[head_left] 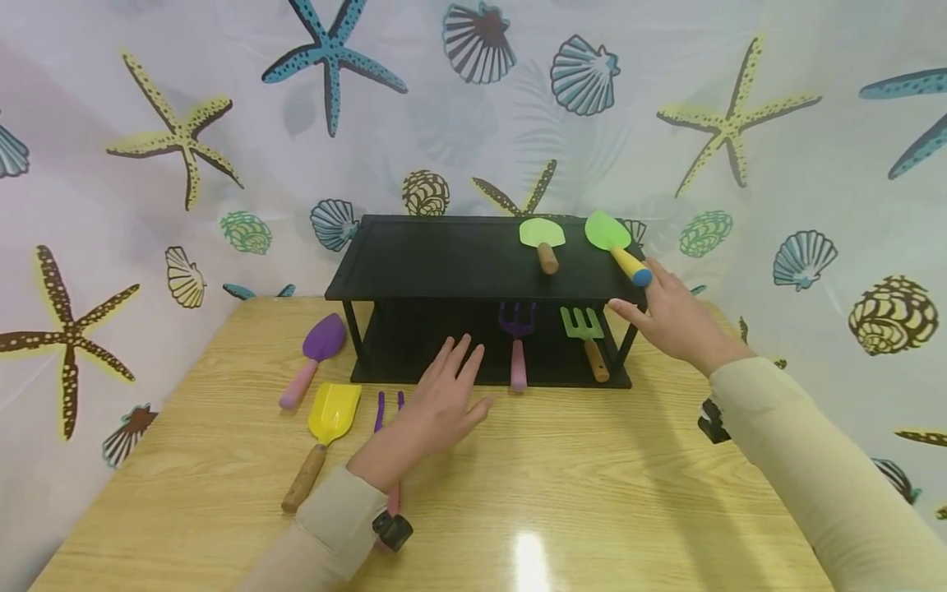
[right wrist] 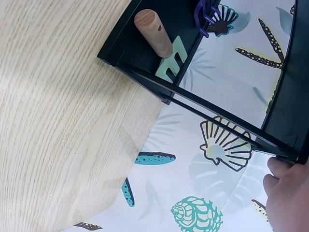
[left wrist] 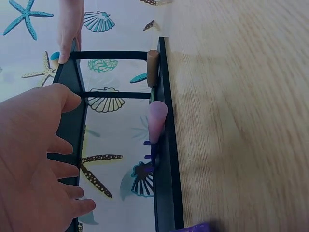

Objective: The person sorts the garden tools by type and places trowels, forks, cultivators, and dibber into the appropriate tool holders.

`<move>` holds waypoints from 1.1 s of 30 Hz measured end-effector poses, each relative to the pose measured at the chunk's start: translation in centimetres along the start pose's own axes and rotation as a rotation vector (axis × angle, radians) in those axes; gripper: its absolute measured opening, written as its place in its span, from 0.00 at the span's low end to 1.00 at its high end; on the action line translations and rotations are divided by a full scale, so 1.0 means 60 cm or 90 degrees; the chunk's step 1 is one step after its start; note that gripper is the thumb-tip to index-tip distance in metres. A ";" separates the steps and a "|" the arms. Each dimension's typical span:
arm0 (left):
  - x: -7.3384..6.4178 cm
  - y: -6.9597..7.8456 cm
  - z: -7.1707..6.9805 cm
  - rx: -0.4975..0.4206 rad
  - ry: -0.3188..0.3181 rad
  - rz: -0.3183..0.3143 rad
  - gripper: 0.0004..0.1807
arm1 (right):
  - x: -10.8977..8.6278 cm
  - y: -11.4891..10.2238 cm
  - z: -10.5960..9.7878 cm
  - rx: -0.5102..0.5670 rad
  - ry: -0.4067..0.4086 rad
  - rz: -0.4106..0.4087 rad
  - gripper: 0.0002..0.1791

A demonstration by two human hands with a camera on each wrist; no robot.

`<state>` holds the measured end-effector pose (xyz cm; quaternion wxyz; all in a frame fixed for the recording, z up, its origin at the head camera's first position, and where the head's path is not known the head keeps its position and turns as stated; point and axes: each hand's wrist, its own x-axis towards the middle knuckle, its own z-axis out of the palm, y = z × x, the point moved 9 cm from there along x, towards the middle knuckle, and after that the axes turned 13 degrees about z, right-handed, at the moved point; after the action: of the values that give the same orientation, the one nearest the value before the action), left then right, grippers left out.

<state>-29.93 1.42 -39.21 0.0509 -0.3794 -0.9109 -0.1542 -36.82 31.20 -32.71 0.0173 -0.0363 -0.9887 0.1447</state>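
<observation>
A shell-printed cloth (head_left: 510, 123) hangs behind the wooden table (head_left: 592, 469), where a black two-level rack (head_left: 429, 255) stands. The right hand (head_left: 676, 316) is at the rack's upper right corner, beside the blue end of a yellow handle — whether it pinches handle or corner, I cannot tell. The left hand (head_left: 444, 403) hovers before the lower level, fingers spread. Left of it on the table lie a yellow scoop (head_left: 334, 411) and a purple trowel (head_left: 323, 339). Up top rest the yellow-handled green trowel (head_left: 627, 263) and a wooden-handled one (head_left: 542, 233). Below sit a pink-handled fork (head_left: 518, 362) and a green fork (head_left: 594, 353).
</observation>
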 end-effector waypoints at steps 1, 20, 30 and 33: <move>-0.004 -0.002 -0.001 0.000 0.001 -0.003 0.41 | 0.000 0.000 0.000 -0.002 0.001 0.000 0.58; -0.100 -0.020 0.000 -0.062 0.058 -0.013 0.44 | -0.001 0.001 0.001 -0.010 -0.001 0.002 0.58; -0.150 -0.015 0.010 -0.042 0.087 0.003 0.46 | -0.002 0.000 -0.001 -0.007 0.002 0.000 0.58; -0.165 -0.015 0.019 -0.038 0.073 -0.011 0.47 | -0.002 0.001 0.000 -0.007 0.001 -0.001 0.58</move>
<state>-23.55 -5.52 -42.58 0.0903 -0.3635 -0.9046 -0.2034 -36.68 31.24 -32.71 0.0179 -0.0359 -0.9894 0.1393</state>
